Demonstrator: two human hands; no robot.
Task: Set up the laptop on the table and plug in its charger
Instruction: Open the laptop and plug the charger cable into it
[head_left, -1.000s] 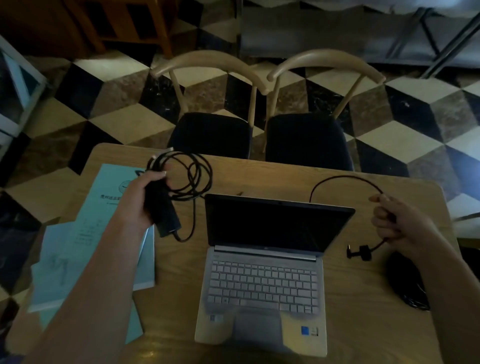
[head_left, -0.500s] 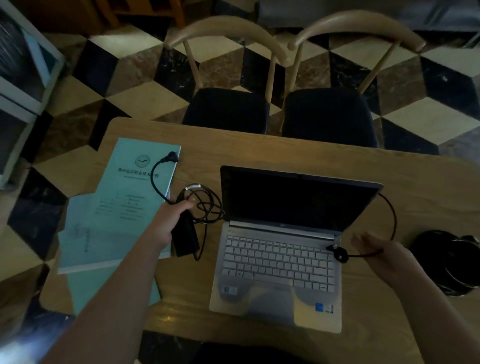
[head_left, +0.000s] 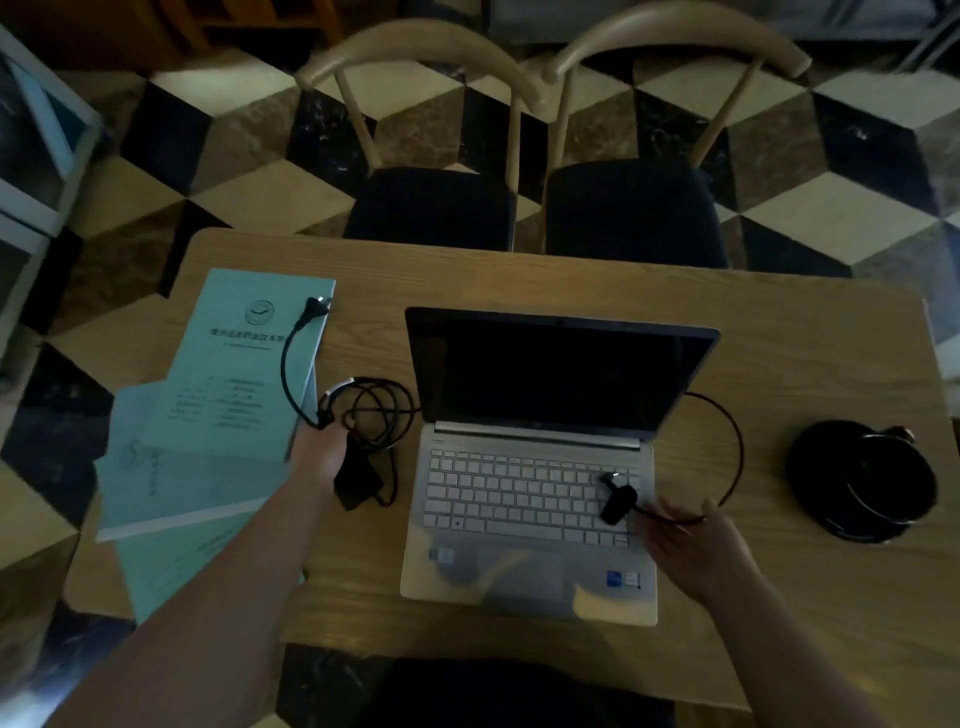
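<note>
The laptop (head_left: 540, 462) is set open on the table (head_left: 779, 332), just right of centre, its screen dark and its keyboard toward the person. The charger brick (head_left: 358, 480) lies at 9 o'clock of the laptop, just beside it, and is held by the left hand (head_left: 322, 452), whose fingers are curled round its upper end. A loose coil of cable (head_left: 379, 410) is seen at 12 o'clock of the brick, and the wall plug (head_left: 318, 306) rests on the blue booklets (head_left: 228, 395) at 10 o'clock of the laptop. The thin cord (head_left: 727, 441) is looped round the laptop's right side and is pinched by the right hand (head_left: 696, 545) near its end; the barrel plug (head_left: 618, 501) lies over the keyboard's right part, at 10 o'clock of that hand. A black round object (head_left: 862, 480) sits at 3 o'clock of the laptop, well apart. Two chairs (head_left: 631, 208) stand at 12 o'clock, beyond the table.
</note>
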